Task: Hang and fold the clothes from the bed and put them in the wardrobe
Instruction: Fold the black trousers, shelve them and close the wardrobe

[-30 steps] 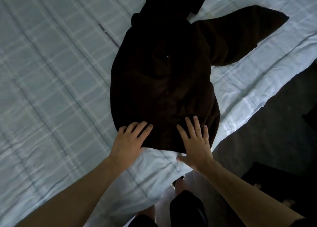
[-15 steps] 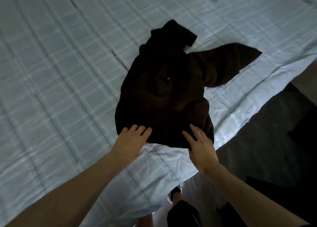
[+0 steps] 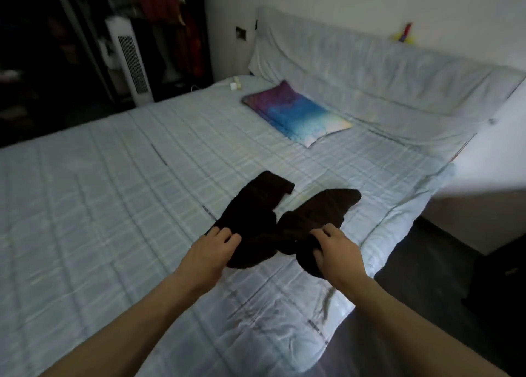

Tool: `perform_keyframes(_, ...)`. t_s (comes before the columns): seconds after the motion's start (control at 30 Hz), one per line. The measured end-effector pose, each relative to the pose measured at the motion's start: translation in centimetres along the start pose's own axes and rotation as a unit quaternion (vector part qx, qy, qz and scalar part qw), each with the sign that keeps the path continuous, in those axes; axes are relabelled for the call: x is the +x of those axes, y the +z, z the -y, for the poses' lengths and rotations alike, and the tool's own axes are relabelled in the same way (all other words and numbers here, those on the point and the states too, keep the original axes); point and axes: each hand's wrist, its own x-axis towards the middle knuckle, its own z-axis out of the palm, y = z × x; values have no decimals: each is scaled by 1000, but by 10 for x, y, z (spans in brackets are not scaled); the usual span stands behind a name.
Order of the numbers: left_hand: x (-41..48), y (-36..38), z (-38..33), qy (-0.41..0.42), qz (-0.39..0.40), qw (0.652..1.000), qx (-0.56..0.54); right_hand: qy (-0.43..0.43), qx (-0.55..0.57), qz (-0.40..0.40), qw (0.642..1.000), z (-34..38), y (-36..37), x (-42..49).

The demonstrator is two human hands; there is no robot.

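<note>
A dark brown garment [image 3: 264, 220] lies on the pale blue checked bed [image 3: 99, 205], near its right edge, with two sleeves spread away from me. My left hand [image 3: 213, 248] grips its near left edge with curled fingers. My right hand [image 3: 333, 251] grips the near right edge, and a bunch of fabric hangs from that hand. The lower part of the garment is lifted slightly off the sheet. An open dark wardrobe [image 3: 159, 14] with hanging clothes stands beyond the bed at the far left.
A purple and blue pillow [image 3: 296, 113] lies near the covered headboard [image 3: 370, 63]. A white tower fan [image 3: 131, 60] stands beside the wardrobe. A white charger [image 3: 236, 84] sits at the bed's far corner. Dark floor [image 3: 412, 277] runs along the bed's right side.
Both hands went from lying flat on the garment's lower edge to gripping it. The view has risen, so the headboard, pillow and wardrobe now show.
</note>
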Motion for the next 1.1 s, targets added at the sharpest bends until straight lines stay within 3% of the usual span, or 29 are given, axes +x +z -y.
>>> perform_keyframes(0.3,-33,-120,-42,-70,-101,991,44,-92,22,-106,990,12,-113,5)
perform_keyframes(0.67,-146,-234,-123,-180,-180,963,93,-250,71,-195,946,62,-227,-37)
perform_keyframes(1.1,-278,-452,-120,-172,-359,883,250,-376,111,-379,838,208,-393,-83)
